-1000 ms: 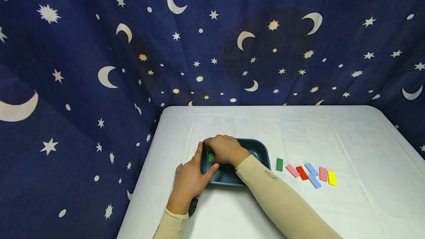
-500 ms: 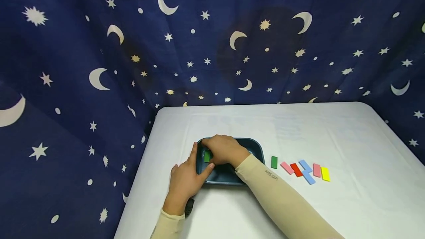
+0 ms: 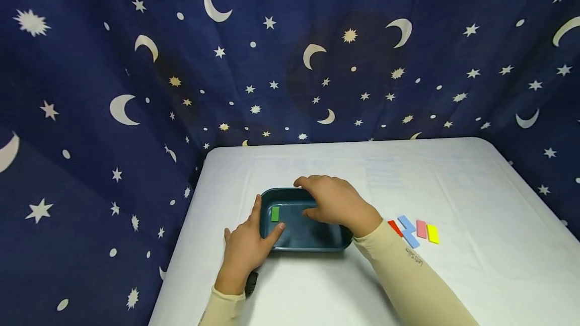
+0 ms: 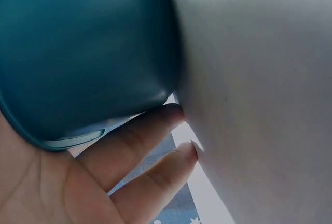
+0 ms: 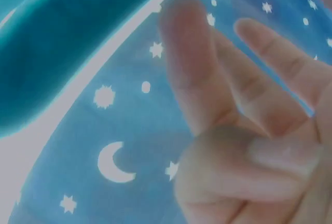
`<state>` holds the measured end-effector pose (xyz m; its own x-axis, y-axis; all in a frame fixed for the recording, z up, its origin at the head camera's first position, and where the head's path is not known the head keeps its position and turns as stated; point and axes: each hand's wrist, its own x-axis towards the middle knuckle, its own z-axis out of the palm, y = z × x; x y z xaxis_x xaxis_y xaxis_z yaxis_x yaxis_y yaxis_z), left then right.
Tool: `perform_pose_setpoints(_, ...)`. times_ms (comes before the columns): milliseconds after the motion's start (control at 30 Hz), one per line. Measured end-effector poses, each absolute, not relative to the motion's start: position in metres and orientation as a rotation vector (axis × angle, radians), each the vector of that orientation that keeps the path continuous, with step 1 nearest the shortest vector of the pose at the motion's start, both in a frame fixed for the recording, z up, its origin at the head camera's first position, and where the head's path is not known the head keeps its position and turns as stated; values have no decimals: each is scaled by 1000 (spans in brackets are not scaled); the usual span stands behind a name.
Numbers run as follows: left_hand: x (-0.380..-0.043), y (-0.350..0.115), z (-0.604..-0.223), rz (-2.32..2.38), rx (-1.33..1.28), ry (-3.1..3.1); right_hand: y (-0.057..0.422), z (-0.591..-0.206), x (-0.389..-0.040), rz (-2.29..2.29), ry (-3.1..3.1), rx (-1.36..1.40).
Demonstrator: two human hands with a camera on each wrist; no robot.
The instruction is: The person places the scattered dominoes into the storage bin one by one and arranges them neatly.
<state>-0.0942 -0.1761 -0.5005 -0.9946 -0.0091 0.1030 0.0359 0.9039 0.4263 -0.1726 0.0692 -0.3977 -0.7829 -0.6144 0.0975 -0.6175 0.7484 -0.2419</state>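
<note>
A dark teal tray [image 3: 305,249] sits on the white table with a small green block [image 3: 275,214] lying flat inside, near its left end. My left hand [image 3: 244,248] holds the tray's left end, thumb over the front rim and index finger along the left side. From the left wrist, two fingers [image 4: 150,182] show extended beside the tray's outer wall. Above the tray's right half is my right hand [image 3: 337,202], fingers loosely bent and nothing between them. Its thumb and fingers also show empty in the right wrist view, with the tray [image 5: 67,42] at upper left.
Right of the tray lie a red block [image 3: 395,228], two light blue blocks [image 3: 410,238], a pink block [image 3: 421,229] and a yellow block [image 3: 432,234]. My right forearm [image 3: 408,265] crosses in front of them. A dark blue star-print curtain [image 3: 272,64] hangs behind the table.
My right hand has let go of the green block at the tray's left end and moved right, now covering another green block and a pink one. My left hand stays on the tray.
</note>
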Motion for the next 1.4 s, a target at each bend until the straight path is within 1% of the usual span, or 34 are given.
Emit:
perform_pose_setpoints(233,-93,-177,-500,-702,-4,-2956,124,-399,-165,594,-2817,923)
perform_pose_setpoints(433,-92,-176,-500,-716,-12,-2963,172,-412,-163,671,-2824,741)
perform_pose_setpoints(600,-92,-176,-501,-717,-15,-2961,198,-427,-161,681,-2869,634)
perform_pose_setpoints(900,-93,-176,-502,-698,-11,-2930,214,-453,-160,696,-3023,547)
perform_pose_setpoints(1167,-90,-173,-505,-708,-10,-2931,220,-478,-157,703,-3062,552)
perform_pose_setpoints(1400,-88,-171,-505,-712,-7,-2932,222,-486,-154,676,-3065,548)
